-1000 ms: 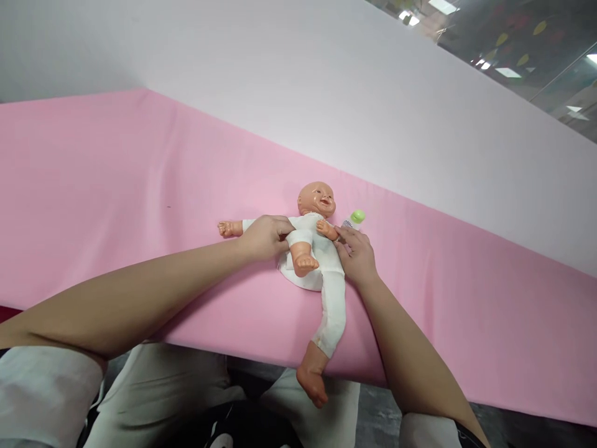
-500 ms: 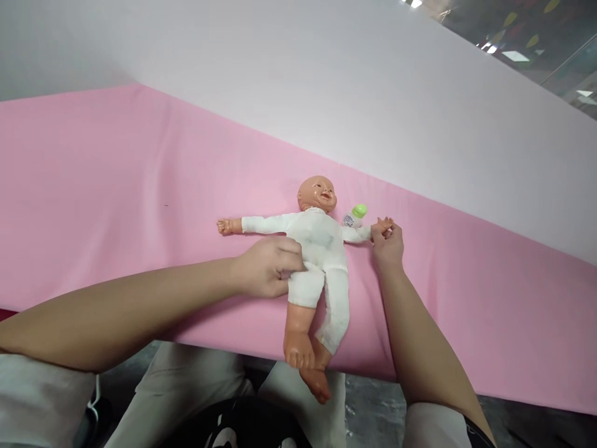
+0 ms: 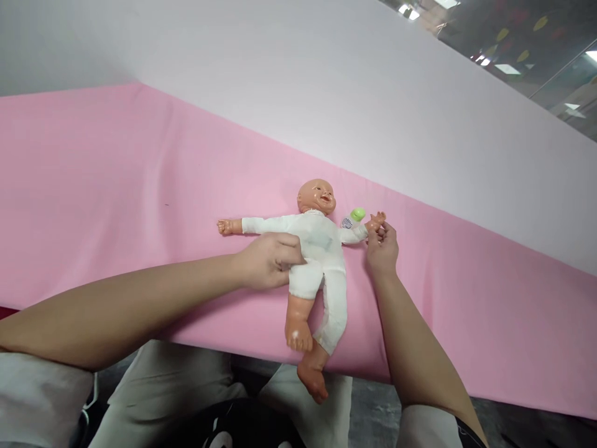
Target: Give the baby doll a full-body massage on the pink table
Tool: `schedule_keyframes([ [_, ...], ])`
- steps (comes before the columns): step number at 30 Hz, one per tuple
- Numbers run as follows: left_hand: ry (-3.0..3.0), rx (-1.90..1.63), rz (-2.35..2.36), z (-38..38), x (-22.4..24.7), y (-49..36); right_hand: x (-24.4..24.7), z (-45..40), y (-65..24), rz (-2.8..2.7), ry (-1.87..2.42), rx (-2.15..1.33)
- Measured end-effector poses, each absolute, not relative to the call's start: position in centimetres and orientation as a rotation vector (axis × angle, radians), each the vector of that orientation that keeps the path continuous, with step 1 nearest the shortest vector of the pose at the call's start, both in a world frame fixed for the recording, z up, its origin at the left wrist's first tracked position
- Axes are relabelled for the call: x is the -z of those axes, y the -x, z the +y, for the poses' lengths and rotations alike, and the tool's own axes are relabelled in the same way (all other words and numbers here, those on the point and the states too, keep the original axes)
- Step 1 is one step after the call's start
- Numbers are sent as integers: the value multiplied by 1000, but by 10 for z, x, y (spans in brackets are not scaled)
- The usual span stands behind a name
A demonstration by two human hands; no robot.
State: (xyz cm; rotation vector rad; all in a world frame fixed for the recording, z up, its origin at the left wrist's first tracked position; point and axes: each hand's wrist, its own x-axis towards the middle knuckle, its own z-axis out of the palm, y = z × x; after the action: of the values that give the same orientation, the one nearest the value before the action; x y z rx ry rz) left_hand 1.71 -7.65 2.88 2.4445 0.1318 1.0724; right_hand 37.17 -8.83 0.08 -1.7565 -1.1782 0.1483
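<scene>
A baby doll (image 3: 317, 239) with a white cloth body lies on its back on the pink cover, head away from me, arms spread and feet over the front edge. My left hand (image 3: 272, 260) is closed at its hip, fingers pinching the white cloth at the top of the leg. With my right hand (image 3: 383, 249) I grip the doll's hand at the wrist, on the right side; its small fingers stick out above mine. Behind that arm lies a small bottle (image 3: 353, 218) with a green cap and a printed label, partly hidden by the arm.
The pink cover (image 3: 93, 180) spreads over the table to both sides and hangs at the front edge. A white wall (image 3: 280, 74) rises behind it. My knees (image 3: 177, 379) are under the front edge, above a grey floor (image 3: 373, 404).
My right hand has moved slightly left, bringing the doll's hand in and turning it upward. The doll's nearer foot has shifted up a little. My left hand stays at the hip.
</scene>
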Motion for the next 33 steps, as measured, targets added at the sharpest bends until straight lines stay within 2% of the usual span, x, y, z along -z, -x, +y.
schedule_keyframes([
  [4, -2350, -1137, 432, -56, -28, -15, 0, -93, -342, -1500, 1582, 6],
  [8, -2247, -987, 740, -35, -21, -15, 3, -95, -321, -1922, 1450, 145],
  [14, -2076, -869, 837, -24, -15, -18, -1, -96, -310, -2106, 1431, 90],
  [21, -2252, -1028, 605, -33, -20, -14, 3, -91, -328, -1604, 1586, -141],
  [25, -2282, -1058, 386, -49, -26, -10, 8, -85, -355, -1327, 1507, -306],
  [29, -2304, -821, 158, -70, -34, -11, 12, -79, -382, -976, 1493, -450],
  [33, -2372, -666, 69, -87, -34, -17, 16, -77, -404, -878, 1843, -342],
])
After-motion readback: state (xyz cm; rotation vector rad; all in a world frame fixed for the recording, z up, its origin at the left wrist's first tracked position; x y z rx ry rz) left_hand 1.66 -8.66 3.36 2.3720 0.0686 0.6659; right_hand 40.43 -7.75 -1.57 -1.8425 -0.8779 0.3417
